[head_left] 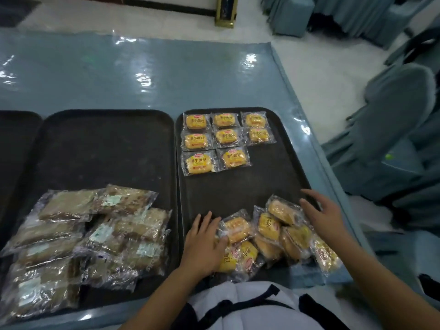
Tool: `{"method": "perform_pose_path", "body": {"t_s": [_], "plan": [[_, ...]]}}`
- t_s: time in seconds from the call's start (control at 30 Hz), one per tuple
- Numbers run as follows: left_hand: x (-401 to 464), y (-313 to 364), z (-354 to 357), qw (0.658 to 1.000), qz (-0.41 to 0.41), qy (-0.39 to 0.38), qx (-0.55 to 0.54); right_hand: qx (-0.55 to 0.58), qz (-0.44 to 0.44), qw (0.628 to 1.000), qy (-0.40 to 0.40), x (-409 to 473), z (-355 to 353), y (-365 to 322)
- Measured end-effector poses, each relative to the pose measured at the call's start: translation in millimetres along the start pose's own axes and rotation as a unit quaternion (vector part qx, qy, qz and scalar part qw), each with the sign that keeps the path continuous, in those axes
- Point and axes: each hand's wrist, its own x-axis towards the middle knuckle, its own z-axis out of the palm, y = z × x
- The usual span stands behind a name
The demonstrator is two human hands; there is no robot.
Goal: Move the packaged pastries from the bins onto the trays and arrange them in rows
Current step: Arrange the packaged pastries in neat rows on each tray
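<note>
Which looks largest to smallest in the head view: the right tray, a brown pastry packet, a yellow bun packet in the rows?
1. Right tray
2. Brown pastry packet
3. Yellow bun packet

The brown packet lies nearer the camera, so its lead over the bun packet is unsure.

Yellow pastry packets [215,139] in rows on right tray [281,167]: large Chinese characters "小面包" on wrappers, small red oval logo above, wording unreadable; brown pastry packets [81,239] on left tray: pale labels, print too blurred.
</note>
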Motion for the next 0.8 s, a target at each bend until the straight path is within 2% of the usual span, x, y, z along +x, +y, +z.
{"method": "perform_pose_path", "body": {"t_s": [0.2, 0.33, 0.53, 0.67, 0.8], "plan": [[-1.4, 2.3, 2.9, 1.0, 0.006, 0.013, 0.021, -0.025, 0.118, 0.986, 0.118, -66.5, -20.6, 53.9], [-1.7, 4.2, 3.8, 0.999, 0.008, 0.024, 0.039, -0.102, 0.14, 0.983, 0.065, -95.5, -10.1, 78.1], [-5.1, 4.3, 4.2, 0.998, 0.021, 0.03, 0.051, -0.204, 0.172, 0.963, 0.038, -105.3, 3.9, 83.3], [-6.3, 2.4, 3.2, 0.998, 0.032, 0.026, 0.043, -0.174, 0.19, 0.963, 0.078, -104.6, 8.8, 75.1], [-9.1, 3.7, -4.7, 0.999, 0.032, 0.019, -0.012, -0.104, 0.182, 0.969, 0.128, -110.3, 9.1, 67.4]]}}
